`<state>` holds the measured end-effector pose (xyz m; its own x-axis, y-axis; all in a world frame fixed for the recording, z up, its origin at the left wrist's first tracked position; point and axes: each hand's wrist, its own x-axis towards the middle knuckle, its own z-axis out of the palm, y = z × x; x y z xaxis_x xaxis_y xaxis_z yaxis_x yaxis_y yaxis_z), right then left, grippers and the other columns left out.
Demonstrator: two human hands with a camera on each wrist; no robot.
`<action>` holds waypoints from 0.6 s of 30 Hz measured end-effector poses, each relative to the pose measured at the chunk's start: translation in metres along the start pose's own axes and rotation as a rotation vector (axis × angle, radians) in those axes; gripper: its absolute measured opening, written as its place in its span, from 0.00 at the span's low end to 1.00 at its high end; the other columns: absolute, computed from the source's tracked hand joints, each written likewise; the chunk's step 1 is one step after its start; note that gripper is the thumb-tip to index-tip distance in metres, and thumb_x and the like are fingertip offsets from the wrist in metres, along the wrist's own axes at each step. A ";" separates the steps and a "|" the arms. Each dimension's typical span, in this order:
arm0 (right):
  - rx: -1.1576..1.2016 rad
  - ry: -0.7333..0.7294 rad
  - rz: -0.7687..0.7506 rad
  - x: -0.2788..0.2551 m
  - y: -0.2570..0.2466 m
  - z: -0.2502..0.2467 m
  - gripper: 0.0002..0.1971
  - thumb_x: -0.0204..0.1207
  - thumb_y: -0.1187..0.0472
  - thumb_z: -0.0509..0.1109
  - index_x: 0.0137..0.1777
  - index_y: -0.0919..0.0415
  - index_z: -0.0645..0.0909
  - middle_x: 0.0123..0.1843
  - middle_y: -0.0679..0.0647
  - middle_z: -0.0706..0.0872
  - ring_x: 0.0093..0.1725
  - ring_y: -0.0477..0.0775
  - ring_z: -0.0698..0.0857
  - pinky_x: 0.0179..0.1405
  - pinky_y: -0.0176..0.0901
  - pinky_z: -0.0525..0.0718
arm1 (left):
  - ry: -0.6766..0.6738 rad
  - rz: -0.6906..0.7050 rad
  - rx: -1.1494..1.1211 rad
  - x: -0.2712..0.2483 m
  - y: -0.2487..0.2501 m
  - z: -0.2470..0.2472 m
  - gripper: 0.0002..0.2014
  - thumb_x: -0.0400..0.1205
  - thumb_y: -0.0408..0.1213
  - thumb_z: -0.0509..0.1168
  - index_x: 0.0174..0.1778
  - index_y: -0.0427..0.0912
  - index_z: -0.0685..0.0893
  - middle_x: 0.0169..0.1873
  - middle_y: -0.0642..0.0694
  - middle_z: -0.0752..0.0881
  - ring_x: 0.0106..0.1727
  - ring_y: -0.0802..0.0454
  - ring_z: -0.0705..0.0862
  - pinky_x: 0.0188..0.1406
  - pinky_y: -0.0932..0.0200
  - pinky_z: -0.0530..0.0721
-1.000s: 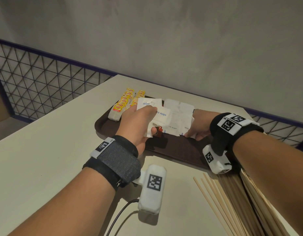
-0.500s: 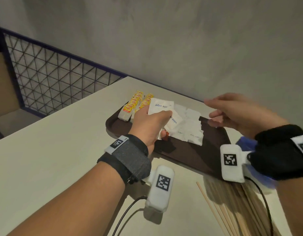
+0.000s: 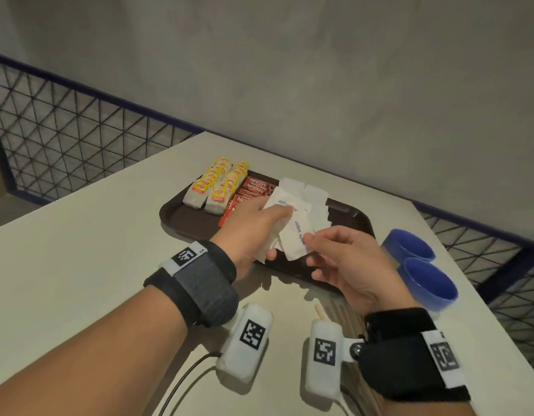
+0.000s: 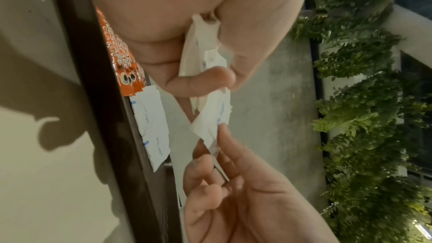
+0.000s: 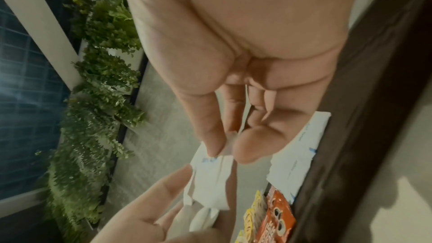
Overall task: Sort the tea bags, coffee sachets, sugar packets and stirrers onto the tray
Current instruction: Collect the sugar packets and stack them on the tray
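The brown tray [image 3: 184,217] holds yellow tea bags [image 3: 213,187], red coffee sachets [image 3: 253,187] and white sugar packets [image 3: 315,199] in rows. Over the tray's near edge my left hand [image 3: 276,232] grips a bunch of sugar packets [image 4: 198,53]. My right hand [image 3: 310,247] pinches the corner of one packet [image 3: 298,235] that sticks out of that bunch; the pinch shows in the right wrist view [image 5: 228,147]. Wooden stirrers [image 3: 319,310] lie on the table under my right wrist, mostly hidden.
Two blue bowls [image 3: 409,244] [image 3: 431,280] stand on the table right of the tray, close to the table's right edge. A wire mesh fence [image 3: 64,145] runs behind the table, and a grey wall rises beyond it.
My right hand left the packets on the tray, swung up and right, then came back to the bunch in my left hand and took hold of one packet. The left hand kept its bunch.
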<state>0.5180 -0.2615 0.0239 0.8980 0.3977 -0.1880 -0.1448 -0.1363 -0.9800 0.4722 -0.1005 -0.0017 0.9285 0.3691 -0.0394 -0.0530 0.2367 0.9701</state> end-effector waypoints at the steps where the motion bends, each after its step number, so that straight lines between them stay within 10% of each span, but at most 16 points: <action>1: 0.031 0.015 0.011 0.001 0.002 -0.001 0.14 0.77 0.66 0.79 0.57 0.75 0.84 0.51 0.69 0.91 0.36 0.55 0.85 0.30 0.43 0.84 | 0.006 -0.024 -0.026 0.001 -0.001 0.000 0.08 0.87 0.34 0.63 0.44 0.43 0.85 0.43 0.41 0.90 0.36 0.48 0.83 0.20 0.60 0.71; 10: 0.360 0.068 -0.039 0.002 0.009 0.000 0.10 0.81 0.69 0.70 0.60 0.68 0.82 0.62 0.71 0.88 0.34 0.51 0.86 0.34 0.43 0.87 | 0.082 0.021 0.013 0.007 0.000 -0.013 0.14 0.85 0.33 0.71 0.67 0.43 0.85 0.58 0.41 0.92 0.43 0.45 0.85 0.20 0.60 0.76; 18: 0.286 -0.054 0.003 0.001 0.012 0.009 0.12 0.79 0.70 0.75 0.61 0.61 0.87 0.47 0.60 0.91 0.32 0.48 0.79 0.33 0.42 0.79 | 0.068 0.086 0.024 0.006 -0.003 -0.008 0.18 0.80 0.26 0.76 0.64 0.43 0.86 0.58 0.40 0.90 0.43 0.44 0.85 0.18 0.63 0.75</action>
<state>0.5131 -0.2542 0.0117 0.8750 0.4467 -0.1865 -0.2654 0.1206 -0.9566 0.4750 -0.0912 -0.0064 0.8938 0.4476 0.0294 -0.1223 0.1802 0.9760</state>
